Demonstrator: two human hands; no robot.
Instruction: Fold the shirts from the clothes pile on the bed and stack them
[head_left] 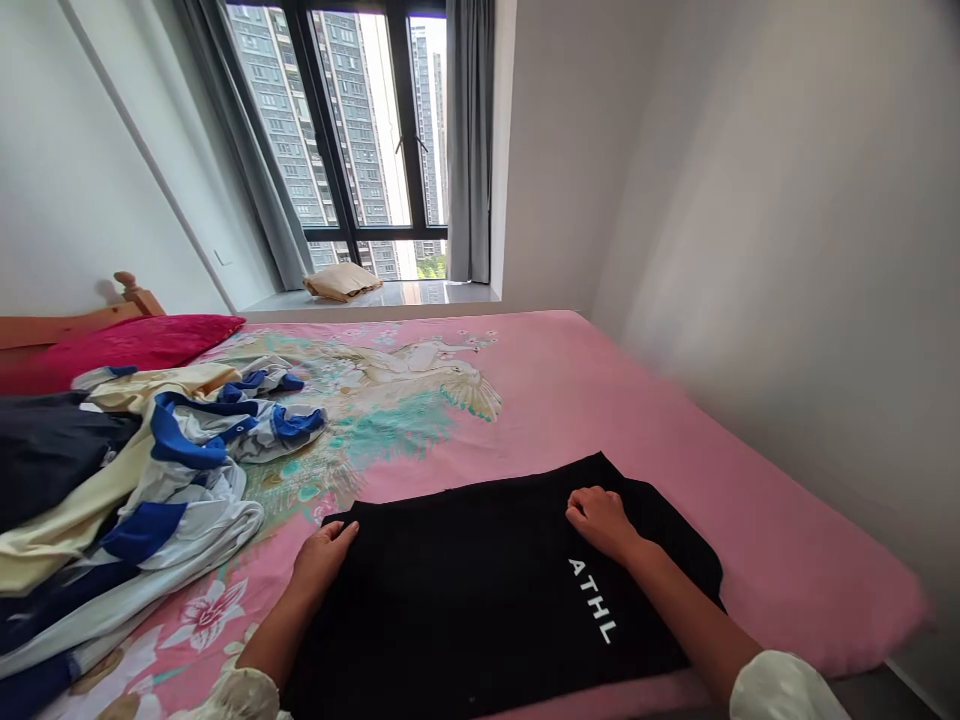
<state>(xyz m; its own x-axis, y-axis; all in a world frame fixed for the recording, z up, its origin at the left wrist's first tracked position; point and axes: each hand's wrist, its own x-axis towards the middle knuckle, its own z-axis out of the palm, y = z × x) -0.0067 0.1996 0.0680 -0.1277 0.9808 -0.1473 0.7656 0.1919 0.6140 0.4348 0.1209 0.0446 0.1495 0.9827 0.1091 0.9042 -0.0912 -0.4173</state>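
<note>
Figure: a person standing at the near edge of a bed covered by a pink printed bedsheet with a crane-and-flower motif point(600, 400), working on a black fabric garment bearing white lettering that reads "ATHL" point(480, 590). The garment lies flat on the near part of the sheet, spread between the two forearms, its far edge running roughly parallel to the bed's near edge. The left hand point(321, 555) rests at the garment's far-left corner, fingers curled onto the hem, thumb on top; whether it pinches the cloth or merely presses it cannot be told. The right hand point(600, 520) lies knuckles-up on the upper right area of the cloth, fingers bent loosely and pressing down, grasping nothing visibly. To the left, well apart from the garment, sits a rumpled heap of blue, white, cream and dark clothing point(127, 500), with a magenta pillow point(127, 345) beyond it against a wooden headboard point(75, 320). A tan cushion point(341, 282) lies on the windowsill under the dark-framed window point(360, 130). Judged from this arrangement, the step in hand is flattening the cloth; it is done well by sweeping both palms outward from the centre toward the edges, keeping the left corner anchored so that the fabric does not creep, and squaring the far hem before any fold is made.
</note>
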